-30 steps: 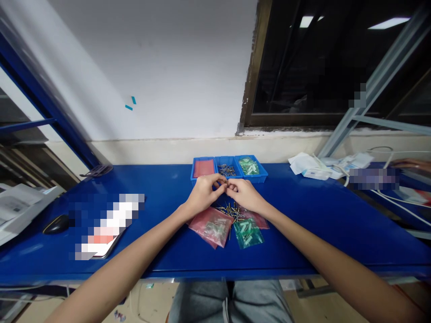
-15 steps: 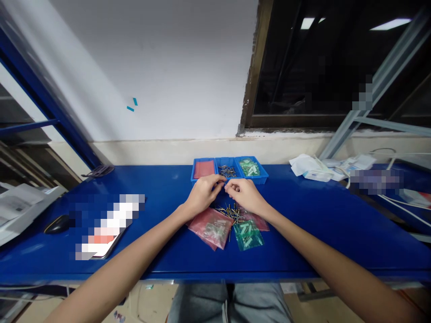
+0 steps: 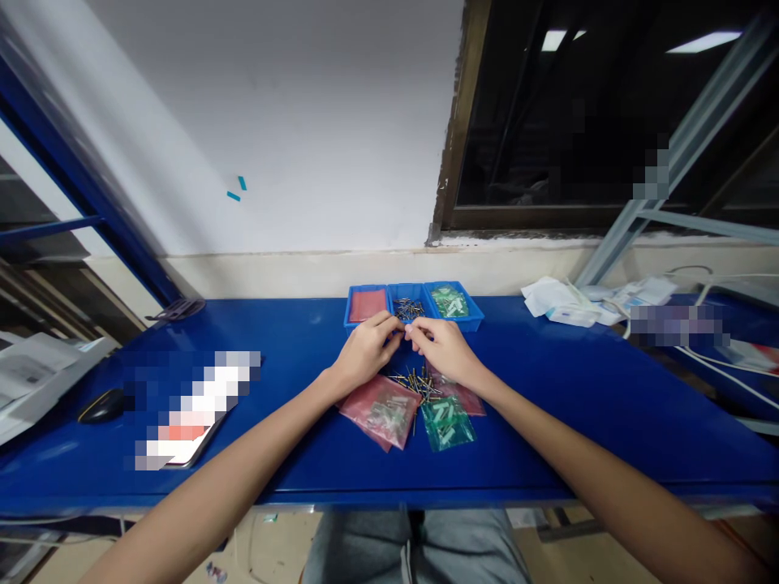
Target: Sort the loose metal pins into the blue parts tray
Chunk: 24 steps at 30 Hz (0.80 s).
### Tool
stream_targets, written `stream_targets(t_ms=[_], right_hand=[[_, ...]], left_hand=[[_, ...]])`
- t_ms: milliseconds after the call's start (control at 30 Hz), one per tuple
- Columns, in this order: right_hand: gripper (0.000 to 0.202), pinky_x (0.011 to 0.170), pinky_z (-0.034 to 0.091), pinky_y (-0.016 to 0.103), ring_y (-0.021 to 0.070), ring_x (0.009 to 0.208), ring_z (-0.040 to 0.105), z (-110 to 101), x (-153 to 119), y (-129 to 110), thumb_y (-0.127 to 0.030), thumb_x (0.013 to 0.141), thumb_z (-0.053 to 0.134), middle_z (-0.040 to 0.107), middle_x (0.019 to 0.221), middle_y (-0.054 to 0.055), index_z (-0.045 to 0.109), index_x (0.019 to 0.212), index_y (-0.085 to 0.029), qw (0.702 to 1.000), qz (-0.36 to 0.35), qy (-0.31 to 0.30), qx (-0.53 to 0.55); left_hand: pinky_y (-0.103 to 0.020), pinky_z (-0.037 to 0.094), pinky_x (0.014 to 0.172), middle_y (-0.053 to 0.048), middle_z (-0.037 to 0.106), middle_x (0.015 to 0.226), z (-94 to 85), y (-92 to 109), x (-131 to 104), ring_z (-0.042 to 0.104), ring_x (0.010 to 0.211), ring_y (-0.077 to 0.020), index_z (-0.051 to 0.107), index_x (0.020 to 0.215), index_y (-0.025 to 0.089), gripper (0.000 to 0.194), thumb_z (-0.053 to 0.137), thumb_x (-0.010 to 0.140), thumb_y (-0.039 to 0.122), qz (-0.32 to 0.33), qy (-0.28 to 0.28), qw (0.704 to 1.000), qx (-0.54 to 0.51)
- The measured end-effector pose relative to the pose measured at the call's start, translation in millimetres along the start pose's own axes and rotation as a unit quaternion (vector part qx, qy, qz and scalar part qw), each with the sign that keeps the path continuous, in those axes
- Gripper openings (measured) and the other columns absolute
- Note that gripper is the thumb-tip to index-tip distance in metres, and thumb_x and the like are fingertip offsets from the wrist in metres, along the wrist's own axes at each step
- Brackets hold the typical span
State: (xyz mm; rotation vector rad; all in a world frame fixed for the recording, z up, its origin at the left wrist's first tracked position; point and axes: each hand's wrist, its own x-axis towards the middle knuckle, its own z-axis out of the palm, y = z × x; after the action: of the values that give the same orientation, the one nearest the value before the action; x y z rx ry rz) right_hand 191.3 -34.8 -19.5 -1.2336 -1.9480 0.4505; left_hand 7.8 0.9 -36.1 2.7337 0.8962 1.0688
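Observation:
My left hand (image 3: 370, 345) and my right hand (image 3: 443, 347) meet fingertip to fingertip just in front of the blue bins. Both are closed in a pinch, and whatever lies between the fingers is too small to make out. Below them a pile of thin metal pins (image 3: 419, 383) lies on the blue table (image 3: 548, 405). A pink bag (image 3: 386, 410) with small pieces inside rests left of the pile, and a green bag (image 3: 448, 423) with pale pieces lies to its right. Another pink bag (image 3: 471, 398) is partly hidden under my right wrist.
Three joined blue bins (image 3: 478, 315) stand at the back: pink bags (image 3: 368, 305) left, metal pins (image 3: 409, 309) in the middle, green bags (image 3: 449, 301) right. At left are a black mouse (image 3: 102, 405) and a blurred phone-like object (image 3: 195, 414). White plastic packaging (image 3: 563, 302) sits at right.
My fingertips have drawn closer together, and the thin thing seen between them before is now hidden. The bags, pins and bins stay where they were; the view has shifted slightly.

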Motion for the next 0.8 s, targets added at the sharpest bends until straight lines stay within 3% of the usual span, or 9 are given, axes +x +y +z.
stream_targets(t_ms=[167, 267, 500, 800], right_hand=[[0.011, 0.060, 0.037, 0.025, 0.0134, 0.060, 0.056, 5, 1, 8, -0.016, 0.090, 0.052, 0.061, 0.065, -0.002, 0.061, 0.084, -0.018, 1.000, 0.010, -0.002, 0.005], [0.009, 0.060, 0.039, 0.024, 0.0137, 0.062, 0.057, 7, 1, 12, -0.014, 0.087, 0.053, 0.062, 0.068, -0.002, 0.061, 0.091, -0.018, 0.998, 0.035, -0.017, 0.038], [0.010, 0.059, 0.041, 0.025, 0.0140, 0.060, 0.057, 6, 2, 14, -0.018, 0.089, 0.052, 0.060, 0.065, -0.001, 0.057, 0.080, -0.018, 0.996, 0.032, -0.036, 0.073], [0.016, 0.061, 0.039, 0.026, 0.0140, 0.062, 0.057, 5, 1, 12, -0.019, 0.091, 0.053, 0.064, 0.067, 0.000, 0.061, 0.076, -0.018, 1.000, -0.019, 0.004, -0.008]], left_hand=[[-0.029, 0.051, 0.078, -0.007, 0.064, 0.097, -1.7, 2, 0, 0.062, 0.086, -0.0167, 0.062, 0.102, 0.015, 0.012, 0.050, 0.098, 0.015, 0.006, 0.002, 1.000, -0.014], [-0.029, 0.051, 0.080, -0.006, 0.066, 0.098, -0.1, 3, 0, 0.063, 0.088, -0.0160, 0.061, 0.105, 0.016, 0.013, 0.050, 0.098, 0.015, 0.015, 0.011, 0.999, -0.047], [-0.030, 0.053, 0.078, -0.005, 0.069, 0.097, 2.1, 2, 1, 0.066, 0.087, -0.0158, 0.062, 0.106, 0.017, 0.013, 0.053, 0.096, 0.015, 0.016, 0.040, 0.995, -0.092], [-0.034, 0.051, 0.078, -0.007, 0.071, 0.102, 1.6, 0, -1, 0.058, 0.091, -0.0206, 0.063, 0.113, 0.016, 0.020, 0.049, 0.100, 0.021, 0.025, 0.008, 0.999, 0.037]])
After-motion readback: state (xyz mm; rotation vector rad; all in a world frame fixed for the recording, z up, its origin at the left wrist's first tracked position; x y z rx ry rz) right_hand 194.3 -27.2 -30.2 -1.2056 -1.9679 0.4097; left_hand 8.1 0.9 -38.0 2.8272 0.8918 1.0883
